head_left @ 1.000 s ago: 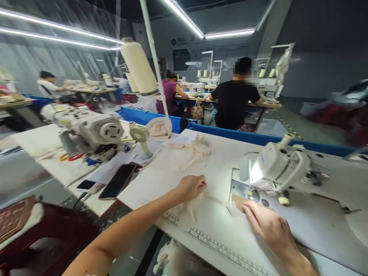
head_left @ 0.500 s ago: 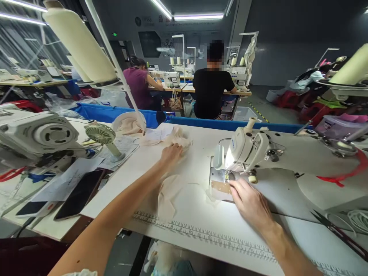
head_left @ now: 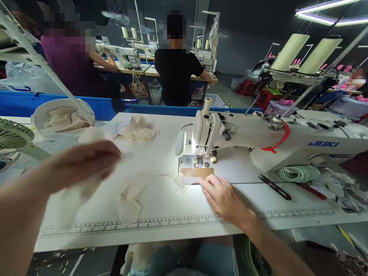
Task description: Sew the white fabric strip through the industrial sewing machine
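My left hand [head_left: 92, 163] is in the air at the left, smeared by motion, its fingers pressed together. A blurred cream fabric piece [head_left: 70, 203] hangs below it, gripped in the fingers. My right hand [head_left: 222, 195] lies on the table, fingers loosely spread and empty, fingertips at the front edge of the brown-taped plate [head_left: 195, 172] under the needle area of a white sewing machine [head_left: 207, 134]. Left of the plate lies another cream fabric piece [head_left: 132, 193], a thread running from it toward the machine. Further back is a ruffled pile of cream fabric [head_left: 139, 128].
A bowl of cream cloth [head_left: 63, 115] and a green fan [head_left: 20, 138] stand at the left. Thread snips [head_left: 276, 187], a coil of pale cord [head_left: 299, 173] and scraps lie at the right. A ruler strip [head_left: 172, 222] runs along the front edge. Two people sit ahead.
My left hand has come away from the fabric pile, back toward me, with a cream piece. My right hand stays by the machine's plate. The view has turned right and down.
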Action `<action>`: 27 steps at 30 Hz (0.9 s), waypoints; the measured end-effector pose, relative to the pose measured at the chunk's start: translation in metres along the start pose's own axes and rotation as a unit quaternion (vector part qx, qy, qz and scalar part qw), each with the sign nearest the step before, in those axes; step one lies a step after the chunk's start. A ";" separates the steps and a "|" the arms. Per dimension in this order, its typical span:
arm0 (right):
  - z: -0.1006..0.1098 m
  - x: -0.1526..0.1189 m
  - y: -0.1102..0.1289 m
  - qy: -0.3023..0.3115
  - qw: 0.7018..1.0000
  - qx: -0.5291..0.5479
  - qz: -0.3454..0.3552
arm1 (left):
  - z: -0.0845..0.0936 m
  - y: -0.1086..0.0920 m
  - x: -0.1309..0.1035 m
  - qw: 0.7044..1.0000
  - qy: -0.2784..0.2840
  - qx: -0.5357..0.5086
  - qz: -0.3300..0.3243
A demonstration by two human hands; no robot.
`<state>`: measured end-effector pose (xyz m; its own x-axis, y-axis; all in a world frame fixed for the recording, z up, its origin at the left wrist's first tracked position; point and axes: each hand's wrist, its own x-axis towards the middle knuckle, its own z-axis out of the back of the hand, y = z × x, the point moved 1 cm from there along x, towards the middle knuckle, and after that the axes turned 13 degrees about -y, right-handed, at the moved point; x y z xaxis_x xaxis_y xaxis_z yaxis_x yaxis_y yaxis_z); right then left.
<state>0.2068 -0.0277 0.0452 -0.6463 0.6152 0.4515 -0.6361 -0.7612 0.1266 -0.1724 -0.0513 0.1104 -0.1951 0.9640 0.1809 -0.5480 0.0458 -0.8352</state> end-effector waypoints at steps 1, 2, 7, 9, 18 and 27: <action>-0.003 -0.001 0.005 0.003 1.000 -0.010 0.003 | -0.018 0.001 -0.009 0.994 0.106 0.031 0.006; -0.006 -0.001 0.009 0.006 1.000 -0.021 0.006 | -0.037 0.003 -0.015 0.982 0.174 0.071 0.015; -0.018 0.015 0.010 0.022 0.998 -0.058 0.031 | -0.099 0.017 0.002 0.975 0.195 0.110 -0.013; -0.021 0.024 0.007 0.025 0.997 -0.066 0.040 | -0.100 0.018 0.015 0.981 0.145 0.129 -0.010; -0.029 0.029 0.001 0.003 0.996 -0.075 0.039 | -0.160 -0.033 0.024 0.974 0.225 0.000 -0.017; -0.028 0.030 0.001 -0.001 0.997 -0.065 0.040 | -0.182 -0.010 0.039 0.974 0.226 0.024 0.019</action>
<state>0.1749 -0.0039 0.0344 -0.6973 0.5526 0.4566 -0.6314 -0.7750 -0.0262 -0.0262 0.0333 0.0316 0.1559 0.9822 -0.1049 -0.5864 0.0066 -0.8100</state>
